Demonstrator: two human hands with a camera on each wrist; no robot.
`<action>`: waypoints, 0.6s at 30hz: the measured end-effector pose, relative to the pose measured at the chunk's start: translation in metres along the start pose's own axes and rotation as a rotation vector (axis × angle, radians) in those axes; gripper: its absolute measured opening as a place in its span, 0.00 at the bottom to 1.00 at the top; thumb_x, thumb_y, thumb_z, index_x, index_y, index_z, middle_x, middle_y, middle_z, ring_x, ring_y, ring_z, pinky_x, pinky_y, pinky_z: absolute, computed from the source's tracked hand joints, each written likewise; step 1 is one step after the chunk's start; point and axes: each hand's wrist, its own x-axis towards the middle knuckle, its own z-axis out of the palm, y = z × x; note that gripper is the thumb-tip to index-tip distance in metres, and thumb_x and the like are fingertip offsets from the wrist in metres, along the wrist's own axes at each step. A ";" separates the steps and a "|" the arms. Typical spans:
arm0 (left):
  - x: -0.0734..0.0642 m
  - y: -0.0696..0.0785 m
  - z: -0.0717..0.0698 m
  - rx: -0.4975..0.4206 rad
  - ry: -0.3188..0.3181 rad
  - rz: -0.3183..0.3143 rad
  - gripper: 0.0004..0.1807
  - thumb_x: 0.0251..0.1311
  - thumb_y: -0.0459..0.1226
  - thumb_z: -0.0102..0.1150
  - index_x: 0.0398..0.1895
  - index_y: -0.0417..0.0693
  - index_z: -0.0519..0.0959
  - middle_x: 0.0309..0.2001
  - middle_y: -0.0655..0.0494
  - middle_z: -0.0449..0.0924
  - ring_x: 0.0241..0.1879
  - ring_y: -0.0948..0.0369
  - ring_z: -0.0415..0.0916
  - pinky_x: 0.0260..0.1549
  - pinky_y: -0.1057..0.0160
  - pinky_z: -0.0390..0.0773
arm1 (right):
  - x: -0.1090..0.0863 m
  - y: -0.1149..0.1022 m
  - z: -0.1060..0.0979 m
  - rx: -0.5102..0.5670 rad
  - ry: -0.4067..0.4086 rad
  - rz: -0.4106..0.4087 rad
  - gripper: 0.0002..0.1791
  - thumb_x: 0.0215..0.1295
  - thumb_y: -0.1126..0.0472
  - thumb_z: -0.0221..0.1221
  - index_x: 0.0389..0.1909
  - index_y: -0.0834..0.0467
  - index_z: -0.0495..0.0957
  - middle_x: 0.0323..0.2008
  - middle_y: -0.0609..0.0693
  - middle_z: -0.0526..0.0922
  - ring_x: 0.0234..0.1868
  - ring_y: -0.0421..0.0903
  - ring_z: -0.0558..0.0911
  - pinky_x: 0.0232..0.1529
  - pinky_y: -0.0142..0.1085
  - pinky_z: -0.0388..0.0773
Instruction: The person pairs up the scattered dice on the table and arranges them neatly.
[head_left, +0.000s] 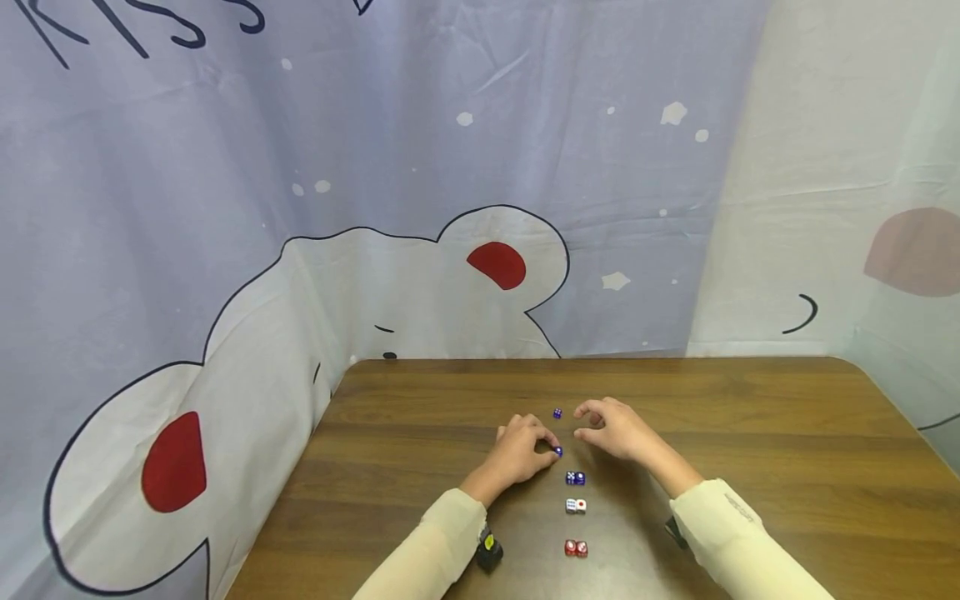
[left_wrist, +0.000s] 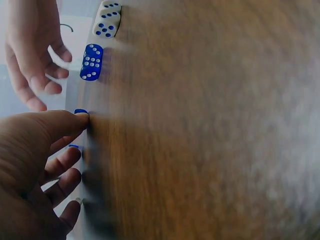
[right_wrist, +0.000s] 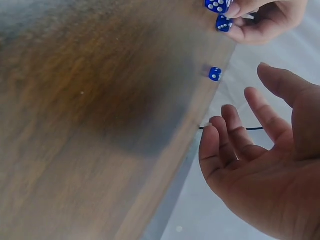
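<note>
My left hand (head_left: 517, 450) pinches a blue die (head_left: 558, 451) between thumb and index finger, low over the wooden table. In the left wrist view only a sliver of that die (left_wrist: 81, 111) shows past the thumb. To its right, my right hand (head_left: 617, 427) is held with fingers loosely bent and parted, nothing between them. A single blue die (right_wrist: 215, 74) lies on the table beyond the left fingertips, nearer the far edge. Closer to me, two blue dice (head_left: 575, 477) sit side by side, just below the pinched one.
Nearer still on the table (head_left: 360, 500) is a pair of white dice (head_left: 576, 506), then a pair of red dice (head_left: 576, 548), roughly in line with the blue pair. A printed curtain (head_left: 637, 208) hangs behind the table's far edge.
</note>
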 end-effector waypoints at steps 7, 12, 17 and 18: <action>0.001 0.004 0.002 0.000 -0.012 0.008 0.05 0.59 0.47 0.71 0.37 0.62 0.87 0.40 0.67 0.76 0.47 0.63 0.69 0.43 0.59 0.63 | 0.015 0.006 0.006 0.011 0.035 0.035 0.16 0.64 0.57 0.68 0.50 0.57 0.82 0.42 0.56 0.80 0.45 0.54 0.81 0.45 0.51 0.77; 0.001 0.008 0.002 0.000 -0.027 0.004 0.04 0.60 0.47 0.71 0.37 0.63 0.87 0.41 0.68 0.76 0.47 0.64 0.69 0.44 0.59 0.63 | 0.024 0.008 0.011 0.006 0.020 0.063 0.17 0.64 0.55 0.68 0.51 0.56 0.82 0.43 0.57 0.79 0.45 0.55 0.80 0.46 0.52 0.77; 0.002 0.012 0.003 0.008 -0.051 -0.004 0.04 0.60 0.48 0.70 0.37 0.64 0.87 0.43 0.68 0.76 0.48 0.64 0.68 0.44 0.59 0.63 | 0.032 0.010 0.016 0.009 0.008 0.075 0.17 0.64 0.56 0.68 0.51 0.56 0.82 0.43 0.58 0.78 0.45 0.54 0.79 0.46 0.51 0.77; 0.002 0.012 0.003 0.007 -0.053 -0.004 0.04 0.60 0.49 0.70 0.37 0.64 0.87 0.43 0.68 0.76 0.48 0.64 0.68 0.44 0.59 0.63 | 0.034 0.010 0.017 0.008 0.006 0.078 0.16 0.64 0.56 0.68 0.51 0.56 0.82 0.43 0.58 0.78 0.45 0.54 0.79 0.46 0.51 0.77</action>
